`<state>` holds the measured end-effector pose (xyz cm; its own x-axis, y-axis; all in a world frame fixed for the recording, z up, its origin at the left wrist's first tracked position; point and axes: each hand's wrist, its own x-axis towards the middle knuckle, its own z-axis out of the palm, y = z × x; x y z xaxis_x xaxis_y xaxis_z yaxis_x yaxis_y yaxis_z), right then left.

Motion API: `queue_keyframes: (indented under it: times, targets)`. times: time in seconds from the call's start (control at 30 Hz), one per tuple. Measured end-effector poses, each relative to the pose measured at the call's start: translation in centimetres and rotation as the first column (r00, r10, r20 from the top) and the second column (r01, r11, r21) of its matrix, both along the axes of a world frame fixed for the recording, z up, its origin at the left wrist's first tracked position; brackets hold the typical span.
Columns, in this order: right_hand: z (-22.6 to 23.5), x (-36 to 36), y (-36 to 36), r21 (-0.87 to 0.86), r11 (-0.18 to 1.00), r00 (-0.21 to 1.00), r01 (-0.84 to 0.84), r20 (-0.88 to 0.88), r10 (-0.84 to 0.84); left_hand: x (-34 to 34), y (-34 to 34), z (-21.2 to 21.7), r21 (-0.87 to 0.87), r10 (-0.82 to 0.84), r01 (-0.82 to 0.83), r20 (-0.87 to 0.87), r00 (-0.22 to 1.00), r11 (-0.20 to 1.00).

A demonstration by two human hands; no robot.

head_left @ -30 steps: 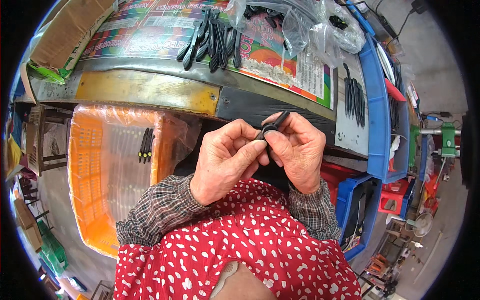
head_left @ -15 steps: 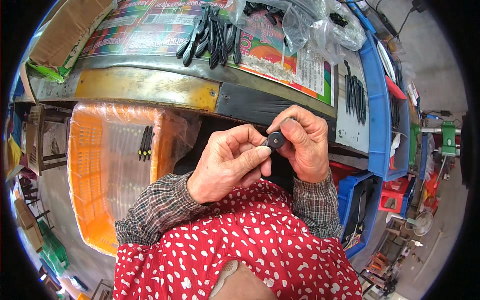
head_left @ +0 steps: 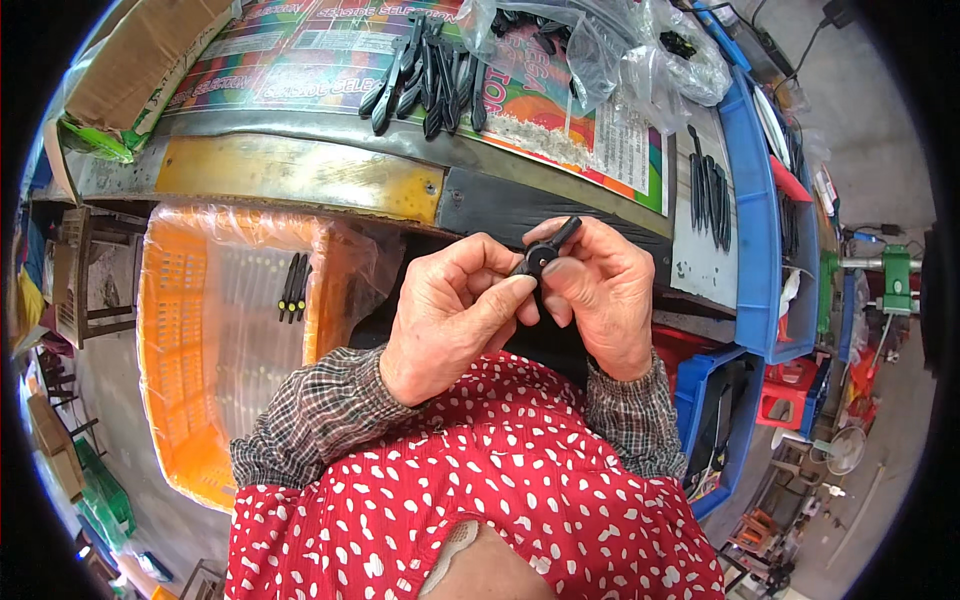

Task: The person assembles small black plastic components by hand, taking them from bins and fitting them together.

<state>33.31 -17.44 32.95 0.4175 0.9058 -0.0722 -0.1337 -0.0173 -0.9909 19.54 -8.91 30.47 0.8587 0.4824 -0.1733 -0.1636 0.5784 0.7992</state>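
Between my hands is a small black plastic part (head_left: 541, 256), with a round disc, a light dot at its centre and a short stem pointing up to the right. My left hand (head_left: 450, 315) pinches its lower left side between thumb and fingers. The fingers of my right hand (head_left: 605, 290) curl behind and under the disc, the thumb close beside it; they hide part of the piece. Ahead on the bench, a pile of black plastic handles (head_left: 430, 75) lies nearest to both hands.
A plastic-lined orange crate (head_left: 175, 350) stands left, with several black, yellow-tipped pieces (head_left: 293, 287) inside. The metal bench edge (head_left: 300, 178) runs ahead. More slim black pieces (head_left: 710, 200), a blue bin (head_left: 757, 220) and clear bags (head_left: 600, 60) are at right. A cardboard box (head_left: 140, 70) sits far left.
The black part has turned in my fingers, so its stem now shows above the disc. Both hands have shifted slightly, and my right thumb has come down.
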Motion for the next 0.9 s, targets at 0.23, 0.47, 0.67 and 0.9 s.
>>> queue_keyframes:
  times: [0.23, 0.47, 0.67, 0.9]
  targets:
    - [0.4, -0.2, -0.1, -0.033, 0.999, 0.998, -0.014, 0.062, 0.016, -0.1, -0.5, 0.1, 0.164, 0.051, -0.042, -0.048, 0.998, 0.986]
    - [-0.7, -0.9, 0.2, 0.028, 0.998, 0.992, 0.064, 0.105, -0.066, 0.1, -0.4, -0.2, 0.146, 0.069, -0.063, -0.039, 0.997, 0.987]
    - [0.1, -0.6, 0.4, 0.038, 0.999, 1.0, 0.026, 0.015, -0.027, -0.1, -0.1, 0.2, 0.089, 0.037, -0.033, -0.039, 0.999, 0.995]
    - [-0.4, 0.4, -0.3, 0.036, 0.999, 1.0, -0.012, 0.019, 0.012, -0.3, 0.1, 0.3, 0.019, -0.096, 0.096, 0.018, 0.995, 0.995]
